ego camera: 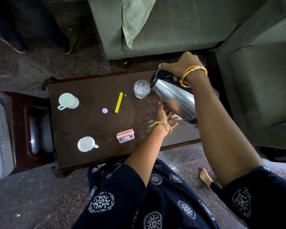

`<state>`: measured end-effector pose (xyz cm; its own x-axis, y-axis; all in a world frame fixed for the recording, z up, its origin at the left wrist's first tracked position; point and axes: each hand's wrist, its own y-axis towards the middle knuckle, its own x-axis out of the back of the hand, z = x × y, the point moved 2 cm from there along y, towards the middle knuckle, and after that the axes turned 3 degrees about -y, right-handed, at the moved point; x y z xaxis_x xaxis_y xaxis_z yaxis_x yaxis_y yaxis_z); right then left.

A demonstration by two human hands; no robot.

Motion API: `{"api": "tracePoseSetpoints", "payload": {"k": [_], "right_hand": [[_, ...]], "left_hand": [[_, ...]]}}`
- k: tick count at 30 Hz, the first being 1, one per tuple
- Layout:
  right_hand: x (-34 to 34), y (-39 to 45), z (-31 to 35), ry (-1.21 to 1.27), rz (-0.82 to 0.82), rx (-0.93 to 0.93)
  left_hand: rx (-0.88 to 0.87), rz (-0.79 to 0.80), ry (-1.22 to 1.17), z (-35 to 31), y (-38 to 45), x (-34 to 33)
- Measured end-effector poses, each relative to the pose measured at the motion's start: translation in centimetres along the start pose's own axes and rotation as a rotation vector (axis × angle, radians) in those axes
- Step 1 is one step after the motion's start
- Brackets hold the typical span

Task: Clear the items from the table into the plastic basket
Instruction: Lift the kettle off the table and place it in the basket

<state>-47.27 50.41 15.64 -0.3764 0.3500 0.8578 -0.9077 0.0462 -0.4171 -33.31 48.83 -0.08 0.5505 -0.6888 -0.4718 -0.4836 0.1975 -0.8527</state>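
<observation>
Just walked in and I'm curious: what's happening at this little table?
A person is tipping a steel jug toward a drinking glass, its spout at the rim. The right hand grips the handle while the left hand steadies the body from below. Still on the dark table are two white cups, a yellow strip, a small purple disc and a pink-lidded box. The plastic basket waits at the far left.
</observation>
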Motion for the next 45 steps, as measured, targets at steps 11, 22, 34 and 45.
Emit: {"api": "tracePoseSetpoints", "payload": {"k": [11, 22, 34, 45], "right_hand": [[-0.4, 0.5, 0.0, -0.011, 0.016, 0.002], [-0.2, 0.7, 0.4, -0.03, 0.019, 0.002], [-0.5, 1.0, 0.6, -0.021, 0.025, 0.003], [-1.4, -0.6, -2.5, 0.221, 0.0, -0.147]], "left_hand": [[-0.014, -0.049, 0.011, 0.0, 0.2, 0.1], [-0.011, -0.002, 0.012, 0.1, 0.1, -0.3], [-0.013, -0.014, 0.014, -0.1, 0.1, 0.0], [-0.014, -0.089, 0.113, -1.4, 0.4, 1.6]]}}
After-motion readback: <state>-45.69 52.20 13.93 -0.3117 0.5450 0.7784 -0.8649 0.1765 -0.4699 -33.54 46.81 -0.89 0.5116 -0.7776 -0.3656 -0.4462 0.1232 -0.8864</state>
